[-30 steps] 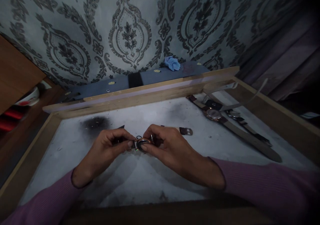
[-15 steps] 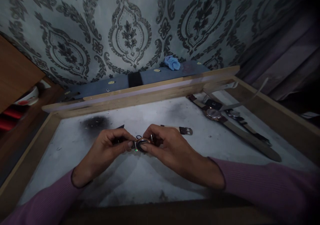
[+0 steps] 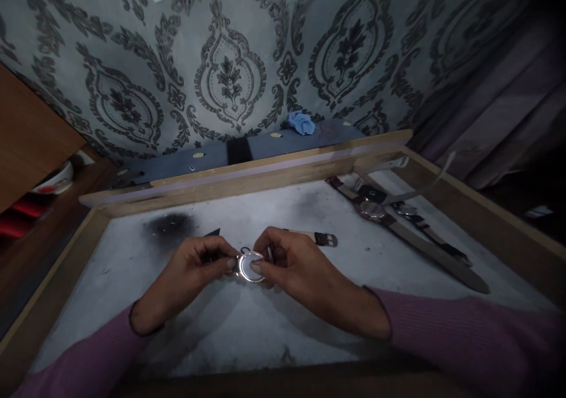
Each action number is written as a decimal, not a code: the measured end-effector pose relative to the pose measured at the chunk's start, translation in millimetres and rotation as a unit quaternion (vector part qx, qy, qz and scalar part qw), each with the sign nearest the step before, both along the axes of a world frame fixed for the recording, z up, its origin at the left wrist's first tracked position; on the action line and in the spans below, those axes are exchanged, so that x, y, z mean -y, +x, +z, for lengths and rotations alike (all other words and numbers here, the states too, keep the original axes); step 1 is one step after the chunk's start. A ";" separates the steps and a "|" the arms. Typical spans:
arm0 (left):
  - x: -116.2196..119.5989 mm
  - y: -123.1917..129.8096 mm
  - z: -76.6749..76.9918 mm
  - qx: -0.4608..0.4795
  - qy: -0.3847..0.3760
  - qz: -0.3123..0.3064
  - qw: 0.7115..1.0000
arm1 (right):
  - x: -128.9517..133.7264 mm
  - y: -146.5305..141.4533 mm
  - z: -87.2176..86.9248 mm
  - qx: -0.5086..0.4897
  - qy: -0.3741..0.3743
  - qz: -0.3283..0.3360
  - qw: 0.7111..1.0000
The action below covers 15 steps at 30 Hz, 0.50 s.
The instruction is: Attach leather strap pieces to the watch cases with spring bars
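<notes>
Between my two hands is a round watch case [image 3: 250, 269] with a shiny rim, its face catching the light. My left hand [image 3: 198, 265] is closed, pinching the case at its left edge. My right hand [image 3: 292, 262] grips the right side, thumb lying over the face. A small dark ring [image 3: 245, 250] shows just behind the case. Past my right hand lies a strap piece with a dark buckle end [image 3: 326, 239], partly hidden by the hand. The tip of a dark flat piece [image 3: 214, 232] sticks out behind my left hand.
A shallow wooden tray [image 3: 95, 214] with a pale, stained floor surrounds my hands. On its right side lie a watch with a long brown strap [image 3: 372, 209], a smaller watch [image 3: 405, 210] and a pale curved strip [image 3: 437, 180]. A blue crumpled cloth [image 3: 301, 123] sits beyond the back edge.
The watch case has tilted, so its face now reflects bright light where it looked dark before. Both hands keep their hold. The view has shifted slightly.
</notes>
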<state>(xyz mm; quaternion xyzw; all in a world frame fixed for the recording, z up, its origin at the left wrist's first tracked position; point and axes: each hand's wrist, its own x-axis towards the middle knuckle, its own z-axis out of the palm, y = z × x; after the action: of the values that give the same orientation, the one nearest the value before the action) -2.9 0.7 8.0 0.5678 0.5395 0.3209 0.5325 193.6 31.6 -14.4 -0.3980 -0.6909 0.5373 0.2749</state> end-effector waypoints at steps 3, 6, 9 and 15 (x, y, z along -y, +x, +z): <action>0.7 -1.4 -1.3 0.005 -0.002 -0.005 1.000 | 0.1 0.1 -2.9 0.002 0.008 0.000 1.000; 1.6 -2.3 -2.0 0.005 -0.005 -0.010 1.000 | 0.3 0.7 -1.5 0.011 0.013 0.012 1.000; 1.5 -1.6 -0.6 0.004 -0.002 -0.006 1.000 | 0.4 1.7 1.0 0.009 0.015 0.027 0.999; 1.4 2.5 8.6 0.007 -0.013 0.010 1.000 | 0.2 1.9 -0.8 -0.027 -0.032 0.044 0.998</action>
<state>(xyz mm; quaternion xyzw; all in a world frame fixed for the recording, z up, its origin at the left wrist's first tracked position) -0.3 -0.7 16.6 0.5529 0.5453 0.3230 0.5409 195.5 31.5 -15.2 -0.3613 -0.6824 0.5814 0.2566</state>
